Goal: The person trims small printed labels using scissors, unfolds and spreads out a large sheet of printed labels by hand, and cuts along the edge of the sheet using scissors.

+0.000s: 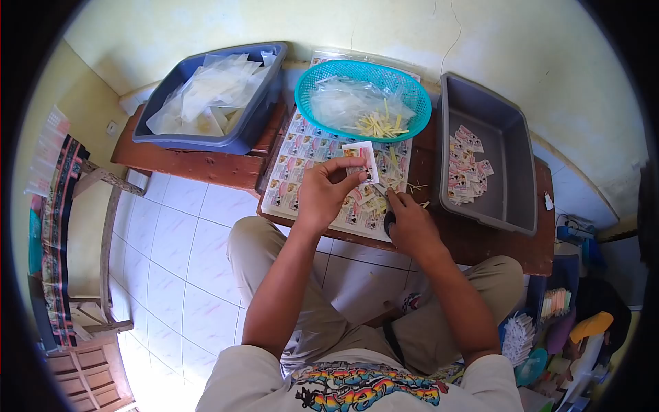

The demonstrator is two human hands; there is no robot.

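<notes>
two hands, one small card, scissors close in

the left hand (321, 196) pinches a printed card (371, 152) between thumb and forefinger, holding it raised above the printed sheets (285, 172). the right hand (417, 230) is closed around the dark handle of the scissors (389, 225), whose blades point up to the card's lower edge; i cannot tell whether they are parted or touch the paper.

for a clean edge, the pinch looks best kept light but firm, since a thin card would probably bend under a hard squeeze or swing under a loose one. the left thumb is near the blade tips, so the fingertips are safer held clear of the cutting line. turning the card to meet the scissors would likely go straighter than twisting the right wrist, and short, steady closes should spare the print.

loose printed pieces (468, 175) lie in the grey bin (519, 161) to the right. thin yellowish strips (379, 126) sit with clear plastic in the teal basket (302, 99) beyond the hands.
</notes>
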